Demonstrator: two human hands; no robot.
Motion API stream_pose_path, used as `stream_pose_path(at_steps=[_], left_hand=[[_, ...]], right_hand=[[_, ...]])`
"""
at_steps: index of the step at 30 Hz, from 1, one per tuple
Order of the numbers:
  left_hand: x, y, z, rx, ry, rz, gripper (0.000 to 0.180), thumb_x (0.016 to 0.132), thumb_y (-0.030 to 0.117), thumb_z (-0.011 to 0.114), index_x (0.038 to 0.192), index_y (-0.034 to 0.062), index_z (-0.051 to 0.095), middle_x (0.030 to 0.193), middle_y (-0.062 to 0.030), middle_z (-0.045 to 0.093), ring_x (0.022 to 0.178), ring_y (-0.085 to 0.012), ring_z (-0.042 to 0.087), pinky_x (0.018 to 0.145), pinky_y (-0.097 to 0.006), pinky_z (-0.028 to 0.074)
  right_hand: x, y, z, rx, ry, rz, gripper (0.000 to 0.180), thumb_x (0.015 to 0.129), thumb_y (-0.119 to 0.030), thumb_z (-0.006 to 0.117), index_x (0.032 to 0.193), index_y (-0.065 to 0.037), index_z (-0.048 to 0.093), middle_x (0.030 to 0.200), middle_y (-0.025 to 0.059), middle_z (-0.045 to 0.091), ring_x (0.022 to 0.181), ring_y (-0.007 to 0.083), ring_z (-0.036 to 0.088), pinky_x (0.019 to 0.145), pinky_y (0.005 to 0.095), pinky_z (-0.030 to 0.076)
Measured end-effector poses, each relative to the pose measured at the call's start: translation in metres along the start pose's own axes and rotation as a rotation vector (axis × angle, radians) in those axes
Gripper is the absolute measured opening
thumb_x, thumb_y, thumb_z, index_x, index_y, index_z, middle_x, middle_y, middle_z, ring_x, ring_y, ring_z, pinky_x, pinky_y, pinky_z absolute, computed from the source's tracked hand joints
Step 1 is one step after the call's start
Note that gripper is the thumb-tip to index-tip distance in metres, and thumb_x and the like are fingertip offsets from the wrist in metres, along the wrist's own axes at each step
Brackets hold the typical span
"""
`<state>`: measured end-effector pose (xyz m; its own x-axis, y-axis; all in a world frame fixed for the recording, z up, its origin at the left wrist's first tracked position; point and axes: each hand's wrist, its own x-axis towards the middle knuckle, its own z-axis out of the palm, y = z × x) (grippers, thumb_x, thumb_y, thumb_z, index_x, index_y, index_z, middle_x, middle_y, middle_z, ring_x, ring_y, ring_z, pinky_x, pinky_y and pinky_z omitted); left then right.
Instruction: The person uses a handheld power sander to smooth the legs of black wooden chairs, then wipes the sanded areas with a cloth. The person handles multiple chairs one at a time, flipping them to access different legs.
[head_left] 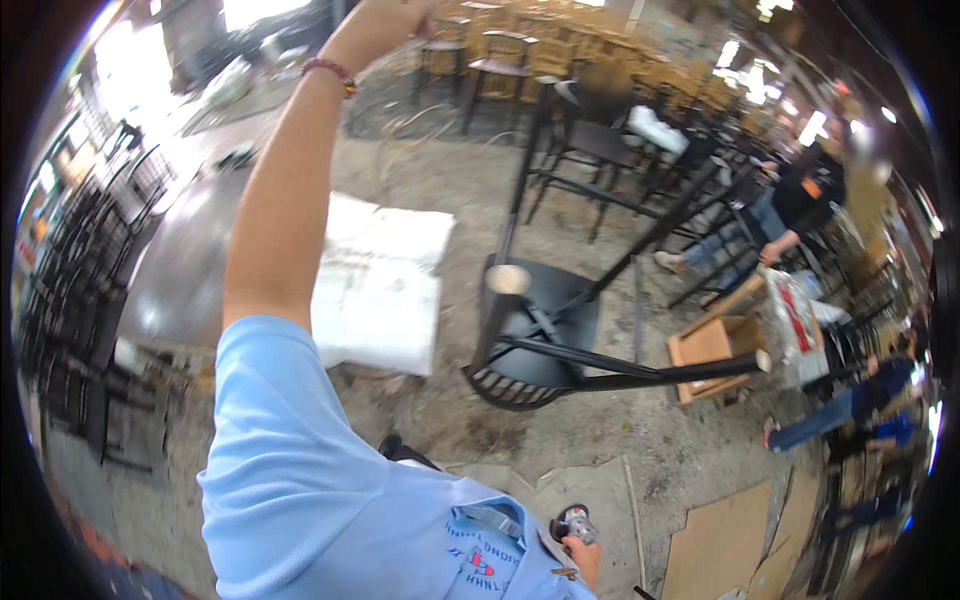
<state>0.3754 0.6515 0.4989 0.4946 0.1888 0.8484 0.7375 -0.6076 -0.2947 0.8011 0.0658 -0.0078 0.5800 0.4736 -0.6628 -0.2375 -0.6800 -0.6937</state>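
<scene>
My left arm is raised across the view, and my left hand (378,32) is up at the top edge, partly cut off and blurred. Whether its fingers are closed on anything cannot be made out. Low in the view, near my body, my right hand (583,562) is wrapped round a small hand-held power tool (572,524) that looks like an angle grinder, with a dark round head. In front of me lies a tall black chair (560,310), tipped over with its legs toward me. Pale bare wood shows at its leg ends. Neither hand touches the chair.
A table (185,260) with white sheets (385,290) stands left of the chair. To the right are a wooden box-like piece (715,350) and a co-worker (800,205) among black chairs. Cardboard (715,540) lies on the floor. Many unpainted chairs (600,40) fill the back.
</scene>
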Motion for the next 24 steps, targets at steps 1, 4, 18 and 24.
stream_pose_path(at_steps=[1,4,18,24], left_hand=[[-0.034,0.004,-0.001,-0.262,-0.169,-0.276,0.026,0.095,0.025,0.058,0.089,0.0004,0.062,0.076,-0.0077,0.066,0.066,-0.0158,0.06,0.067,-0.031,0.05],[-0.152,-0.019,-0.031,-0.47,-0.287,-0.431,0.024,0.091,0.022,0.061,0.089,-0.0024,0.065,0.076,-0.0172,0.066,0.07,-0.0256,0.063,0.07,-0.037,0.05],[-0.663,0.055,-0.197,-0.146,-0.649,-1.88,0.043,0.083,0.033,0.075,0.101,-0.0037,0.062,0.099,-0.0228,0.068,0.094,-0.0361,0.066,0.082,-0.042,0.051],[-0.664,0.033,-0.131,-0.084,-0.679,-1.993,0.067,0.079,0.039,0.076,0.122,-0.0047,0.047,0.11,-0.0281,0.064,0.106,-0.0433,0.062,0.09,-0.047,0.051]], right_hand=[[-0.013,-0.009,0.033,-0.064,-0.061,-0.018,0.031,0.063,-0.006,0.075,0.093,-0.002,0.066,0.071,0.0045,0.063,0.057,0.0157,0.059,0.053,0.0315,0.048],[-0.065,-0.075,0.153,-0.164,-0.276,-0.246,0.037,0.064,-0.008,0.077,0.098,-0.002,0.066,0.08,0.0055,0.066,0.068,0.0148,0.062,0.06,0.0313,0.05],[0.003,-0.316,0.648,-0.094,-0.481,-0.258,0.036,0.073,-0.02,0.082,0.094,0.005,0.067,0.089,0.0124,0.066,0.073,0.023,0.063,0.068,0.0401,0.054],[0.041,-0.31,0.738,-0.318,-0.214,-0.717,0.041,0.079,-0.013,0.069,0.115,0.003,0.059,0.094,0.0115,0.064,0.072,0.0201,0.063,0.057,0.0338,0.05]])
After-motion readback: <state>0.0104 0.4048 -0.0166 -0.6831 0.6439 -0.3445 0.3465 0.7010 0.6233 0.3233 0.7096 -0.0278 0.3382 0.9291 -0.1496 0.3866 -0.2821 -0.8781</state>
